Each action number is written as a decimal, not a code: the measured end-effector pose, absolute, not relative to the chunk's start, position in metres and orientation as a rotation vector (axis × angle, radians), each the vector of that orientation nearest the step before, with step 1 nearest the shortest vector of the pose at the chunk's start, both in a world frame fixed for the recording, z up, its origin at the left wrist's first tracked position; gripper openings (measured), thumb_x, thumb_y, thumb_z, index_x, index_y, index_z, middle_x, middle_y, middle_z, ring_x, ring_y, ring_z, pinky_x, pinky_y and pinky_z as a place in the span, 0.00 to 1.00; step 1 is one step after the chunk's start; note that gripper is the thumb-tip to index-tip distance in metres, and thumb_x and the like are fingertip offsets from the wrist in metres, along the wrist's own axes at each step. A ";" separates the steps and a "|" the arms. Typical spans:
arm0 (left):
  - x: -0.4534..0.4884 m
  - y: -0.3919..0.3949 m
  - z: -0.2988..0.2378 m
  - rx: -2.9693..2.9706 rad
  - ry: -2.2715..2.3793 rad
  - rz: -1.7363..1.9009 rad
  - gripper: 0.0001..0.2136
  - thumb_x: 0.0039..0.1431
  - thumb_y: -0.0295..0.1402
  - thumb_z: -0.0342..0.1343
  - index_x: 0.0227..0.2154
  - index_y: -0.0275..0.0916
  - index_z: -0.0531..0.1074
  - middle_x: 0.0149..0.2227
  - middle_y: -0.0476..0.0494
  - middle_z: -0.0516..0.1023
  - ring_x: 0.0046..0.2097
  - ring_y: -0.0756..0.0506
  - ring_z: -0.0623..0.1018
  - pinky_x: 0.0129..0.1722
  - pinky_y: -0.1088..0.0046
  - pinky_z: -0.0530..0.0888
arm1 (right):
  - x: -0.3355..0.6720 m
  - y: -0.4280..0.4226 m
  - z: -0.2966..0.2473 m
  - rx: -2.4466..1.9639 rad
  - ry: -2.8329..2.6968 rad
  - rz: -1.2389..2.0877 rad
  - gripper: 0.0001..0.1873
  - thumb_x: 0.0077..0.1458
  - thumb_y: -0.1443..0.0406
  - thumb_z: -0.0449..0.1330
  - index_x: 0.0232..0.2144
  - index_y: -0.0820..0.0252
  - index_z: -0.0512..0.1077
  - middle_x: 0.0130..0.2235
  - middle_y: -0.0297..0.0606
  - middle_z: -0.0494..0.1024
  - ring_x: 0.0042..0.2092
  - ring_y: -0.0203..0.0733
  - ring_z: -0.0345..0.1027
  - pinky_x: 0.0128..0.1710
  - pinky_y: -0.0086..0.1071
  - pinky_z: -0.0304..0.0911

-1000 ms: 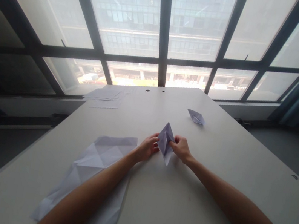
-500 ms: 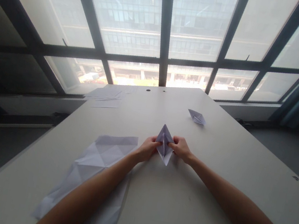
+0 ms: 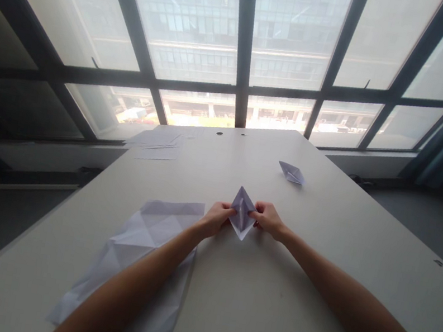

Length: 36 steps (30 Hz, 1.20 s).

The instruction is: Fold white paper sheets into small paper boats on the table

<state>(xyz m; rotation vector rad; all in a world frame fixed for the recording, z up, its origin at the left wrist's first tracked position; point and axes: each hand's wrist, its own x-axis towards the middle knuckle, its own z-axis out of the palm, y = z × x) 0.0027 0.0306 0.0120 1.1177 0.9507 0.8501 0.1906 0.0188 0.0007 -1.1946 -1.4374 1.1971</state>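
Note:
A small folded white paper piece, diamond-shaped with a centre crease, is held just above the pale table. My left hand pinches its left edge with closed fingers. My right hand pinches its right edge the same way. Both forearms reach in from the near edge of the table.
A large creased white sheet lies flat under my left forearm. A finished folded paper boat sits further back on the right. Several loose sheets lie at the far left corner. Big windows stand beyond the table's far edge.
The folded piece has dropped slightly and looks shorter and flatter than before. My hands have stayed on its two sides, shifting only a little.

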 end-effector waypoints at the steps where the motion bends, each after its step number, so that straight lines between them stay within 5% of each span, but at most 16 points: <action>1: 0.003 0.031 0.012 1.117 0.963 0.853 0.03 0.44 0.28 0.62 0.24 0.34 0.79 0.27 0.40 0.80 0.28 0.44 0.77 0.30 0.71 0.70 | 0.191 0.019 0.000 -1.196 -1.440 1.207 0.09 0.46 0.63 0.63 0.22 0.58 0.66 0.19 0.29 0.69 0.19 0.34 0.64 0.19 0.26 0.58; 26: 0.000 0.026 0.018 1.376 1.277 0.807 0.05 0.44 0.23 0.57 0.24 0.30 0.78 0.20 0.45 0.75 0.22 0.51 0.70 0.21 0.78 0.61 | 0.191 0.019 0.007 -1.392 -1.493 1.218 0.06 0.44 0.71 0.59 0.22 0.60 0.64 0.16 0.28 0.68 0.19 0.32 0.64 0.17 0.22 0.51; 36: 0.000 0.026 0.021 1.479 1.324 0.755 0.06 0.43 0.24 0.56 0.24 0.31 0.78 0.20 0.46 0.74 0.22 0.51 0.70 0.20 0.78 0.61 | 0.194 0.021 0.005 -1.417 -1.621 1.123 0.03 0.41 0.71 0.56 0.19 0.61 0.65 0.16 0.27 0.66 0.18 0.29 0.56 0.17 0.23 0.46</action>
